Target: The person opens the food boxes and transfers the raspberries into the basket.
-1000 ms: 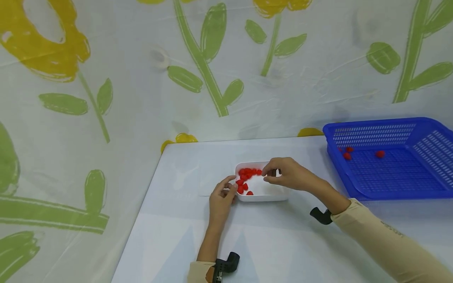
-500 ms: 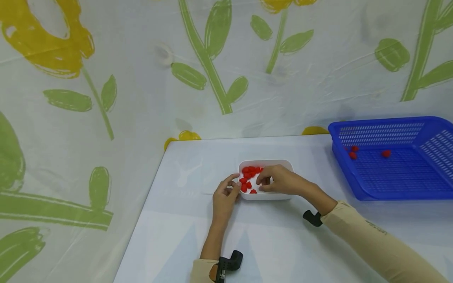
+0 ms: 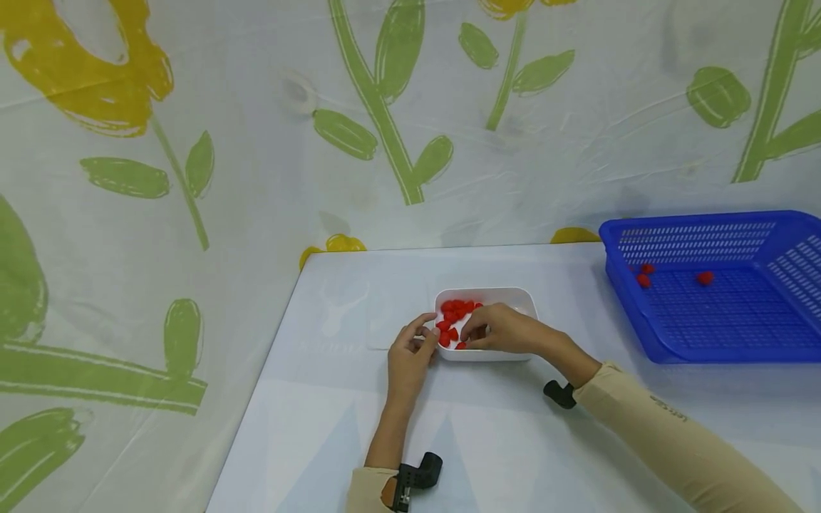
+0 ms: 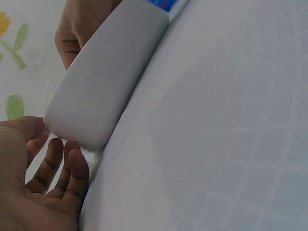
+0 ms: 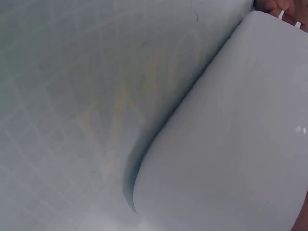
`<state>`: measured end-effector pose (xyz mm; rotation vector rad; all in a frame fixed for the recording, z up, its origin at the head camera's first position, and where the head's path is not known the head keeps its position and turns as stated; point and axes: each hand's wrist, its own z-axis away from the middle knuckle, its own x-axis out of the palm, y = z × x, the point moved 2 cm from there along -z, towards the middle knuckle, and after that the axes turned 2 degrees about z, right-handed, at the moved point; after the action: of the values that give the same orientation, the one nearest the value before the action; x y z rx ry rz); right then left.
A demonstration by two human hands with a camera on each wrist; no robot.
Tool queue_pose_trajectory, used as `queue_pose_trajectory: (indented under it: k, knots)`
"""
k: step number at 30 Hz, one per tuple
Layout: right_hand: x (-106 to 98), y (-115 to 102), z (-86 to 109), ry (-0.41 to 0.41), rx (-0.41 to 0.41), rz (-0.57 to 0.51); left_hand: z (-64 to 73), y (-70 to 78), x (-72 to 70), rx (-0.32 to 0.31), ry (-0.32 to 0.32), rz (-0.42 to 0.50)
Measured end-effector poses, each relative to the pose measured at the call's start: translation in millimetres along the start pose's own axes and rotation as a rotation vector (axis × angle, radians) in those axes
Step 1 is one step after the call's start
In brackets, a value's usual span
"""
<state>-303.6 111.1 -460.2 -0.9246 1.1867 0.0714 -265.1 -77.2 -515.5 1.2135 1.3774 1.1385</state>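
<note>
A white rectangular tray (image 3: 519, 298) stands on the table, with several small red berry-like pieces (image 3: 452, 313) along its left side and back. My left hand (image 3: 408, 360) holds the tray's left end, a finger at the rim and the others curled against the end wall, as the left wrist view shows. Inside the tray, my right hand (image 3: 507, 329) has curled fingers, the tips at a red berry (image 3: 461, 346) by the front wall. The hand partly covers that berry. In the right wrist view the tray's outer wall (image 5: 226, 134) hides the right fingertips.
A blue perforated basket (image 3: 737, 354) stands at the right of the white table (image 3: 513, 442), with several red berries (image 3: 705, 278) in it. A fabric sheet with printed flowers (image 3: 256, 142) hangs behind and to the left. Each wrist wears a black camera mount (image 3: 420, 474).
My right hand has moved from the back row of berries toward the front left of the tray, down to the front berry. The left hand stays at the tray's end. The view shifts slightly.
</note>
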Motion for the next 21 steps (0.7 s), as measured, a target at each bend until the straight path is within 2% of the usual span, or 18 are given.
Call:
queue_pose_trajectory:
  k: [6, 13, 16, 17, 21]
  knots:
    - [1, 1, -1.1, 0.006, -0.01, -0.001, 0.9, 5.4, -0.2, -0.015, -0.01, 0.004]
    - [0, 4, 3.9, 0.056, -0.012, 0.048, 11.4, 34.7, 0.1, -0.019, -0.024, 0.007]
    - [-3, 3, 5.5, 0.086, 0.017, 0.069, 12.0, 37.4, -0.4, -0.011, -0.018, 0.003]
    - [-5, 2, 6.5, 0.098, 0.023, 0.073, 11.5, 36.7, -0.6, -0.005, -0.016, 0.006]
    - [-13, 0, 11.5, 0.149, 0.029, 0.083, 5.3, 15.7, -0.5, -0.005, -0.003, 0.001]
